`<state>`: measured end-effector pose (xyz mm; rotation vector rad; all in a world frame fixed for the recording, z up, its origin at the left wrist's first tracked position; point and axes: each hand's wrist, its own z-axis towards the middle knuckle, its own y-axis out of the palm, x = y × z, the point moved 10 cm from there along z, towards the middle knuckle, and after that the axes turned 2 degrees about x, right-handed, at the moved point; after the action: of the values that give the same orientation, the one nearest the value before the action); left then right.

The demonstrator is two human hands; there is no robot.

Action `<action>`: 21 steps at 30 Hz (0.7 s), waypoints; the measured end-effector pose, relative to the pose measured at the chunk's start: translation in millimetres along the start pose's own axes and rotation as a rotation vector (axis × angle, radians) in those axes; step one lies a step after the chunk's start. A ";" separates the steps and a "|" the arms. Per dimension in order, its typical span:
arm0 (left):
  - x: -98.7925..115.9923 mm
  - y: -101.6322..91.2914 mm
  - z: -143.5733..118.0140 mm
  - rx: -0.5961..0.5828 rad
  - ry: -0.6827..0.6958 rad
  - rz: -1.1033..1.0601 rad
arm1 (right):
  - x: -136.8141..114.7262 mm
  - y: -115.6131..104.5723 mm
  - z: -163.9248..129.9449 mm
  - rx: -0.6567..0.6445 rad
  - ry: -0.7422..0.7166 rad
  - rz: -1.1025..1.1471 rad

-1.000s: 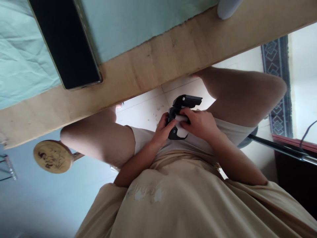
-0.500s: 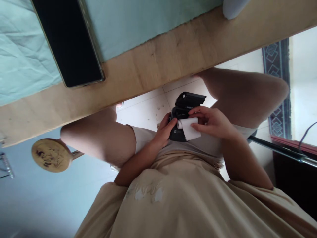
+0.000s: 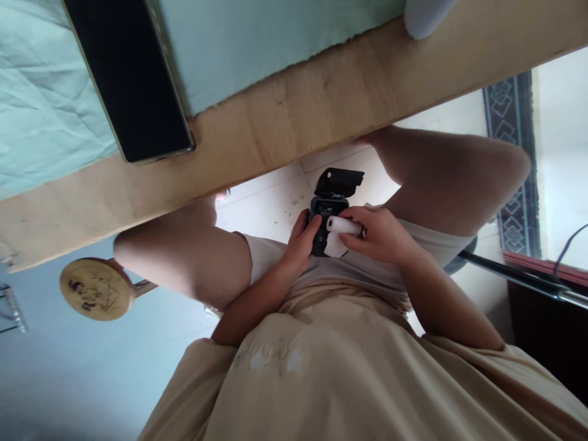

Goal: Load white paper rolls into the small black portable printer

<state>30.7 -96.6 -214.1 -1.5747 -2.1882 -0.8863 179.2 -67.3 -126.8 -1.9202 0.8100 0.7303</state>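
Two hands are occupied at the lap, on the near side of the table (image 3: pixel 294 116). The left hand (image 3: pixel 298 245) is closed about the left side of a black device (image 3: pixel 318 246), thumb on its face, fingers passing out of sight behind. The device's lid (image 3: pixel 339 182) stands open toward the far side. The right hand (image 3: pixel 386 236) pinches a white paper roll (image 3: pixel 343 225) by its right part, over the device's right side; whether the roll touches the device cannot be determined. A loose end (image 3: pixel 336 245) hangs on the near side of the roll, by the right thumb. Risks, in this inspector's judgement: a slackened pinch could let the roll drop between the thighs to the floor (image 3: pixel 261 211) and unwind; the loose end could crease or tear if caught against the device's edge; the device, apparently held by the left hand alone, could tip if pushed from the right. On the table, a phone (image 3: pixel 133 79) lies far left, well apart.
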 end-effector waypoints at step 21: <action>4.0 -3.2 -1.9 0.084 -0.042 -0.075 | -155.6 -113.4 40.9 0.546 -0.455 -0.368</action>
<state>26.1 -95.5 -211.3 -1.4940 -2.2964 -0.7778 165.2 50.2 30.6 -1.2885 0.3092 0.6044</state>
